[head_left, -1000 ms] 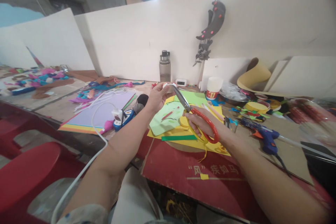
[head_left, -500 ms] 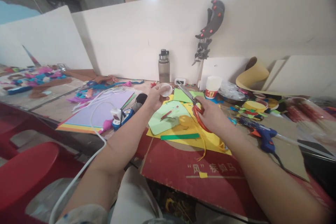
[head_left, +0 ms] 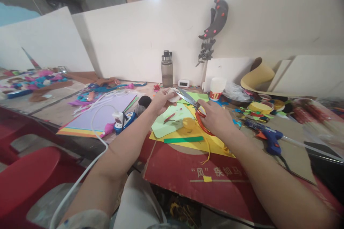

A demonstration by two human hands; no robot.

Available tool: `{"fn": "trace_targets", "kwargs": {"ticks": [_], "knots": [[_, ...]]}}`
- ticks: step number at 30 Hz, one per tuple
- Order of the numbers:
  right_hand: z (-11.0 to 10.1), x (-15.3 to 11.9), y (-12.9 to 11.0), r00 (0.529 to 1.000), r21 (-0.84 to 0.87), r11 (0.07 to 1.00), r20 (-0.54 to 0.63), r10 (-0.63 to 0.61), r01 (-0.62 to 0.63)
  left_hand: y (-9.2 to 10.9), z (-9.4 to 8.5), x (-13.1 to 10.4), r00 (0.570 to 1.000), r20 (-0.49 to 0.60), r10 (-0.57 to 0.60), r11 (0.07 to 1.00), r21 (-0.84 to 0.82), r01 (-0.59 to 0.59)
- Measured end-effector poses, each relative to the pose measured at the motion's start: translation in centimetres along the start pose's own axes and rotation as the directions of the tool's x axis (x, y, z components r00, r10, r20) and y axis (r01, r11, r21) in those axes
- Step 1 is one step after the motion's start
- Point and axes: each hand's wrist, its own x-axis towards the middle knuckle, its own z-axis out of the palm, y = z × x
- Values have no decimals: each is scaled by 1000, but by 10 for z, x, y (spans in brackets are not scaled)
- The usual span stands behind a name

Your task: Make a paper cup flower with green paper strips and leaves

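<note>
My left hand [head_left: 162, 103] is closed on a small round white piece [head_left: 173, 95], perhaps the bottom of a paper cup; its exact kind is unclear. My right hand [head_left: 216, 117] grips scissors [head_left: 200, 117] by their red-orange handles. The scissor blades point left and reach the edge of the white piece. Below the hands lie light green paper [head_left: 161, 126], a yellow sheet [head_left: 158, 136], a dark green strip [head_left: 184, 139] and a round yellow piece [head_left: 189, 123] with yellow strands. A thin red stick [head_left: 169, 117] rests on the green paper.
A blue glue gun [head_left: 273, 144] lies on cardboard at right. Behind stand a water bottle [head_left: 167, 73], a small white digital clock [head_left: 184, 83] and a paper cup [head_left: 217, 88]. A power strip [head_left: 125, 121] with a white cable sits left, near purple paper [head_left: 91, 116]. Red stools [head_left: 29, 186] stand at lower left.
The scissors have come down and left, so their blades now meet the white piece. My left hand has lowered slightly and turned the piece.
</note>
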Motion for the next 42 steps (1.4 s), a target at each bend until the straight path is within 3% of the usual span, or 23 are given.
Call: {"fn": "trace_targets", "kwargs": {"ticks": [12,42], "knots": [[0,0,-2,1000,-25,1000,19,14,-13,-5,0,-3,996,76,-49,998,44,45],[5,1,2,999,-96,995,-29,-18,15,0,4,-5,994,66,-88,995,53,84]]}}
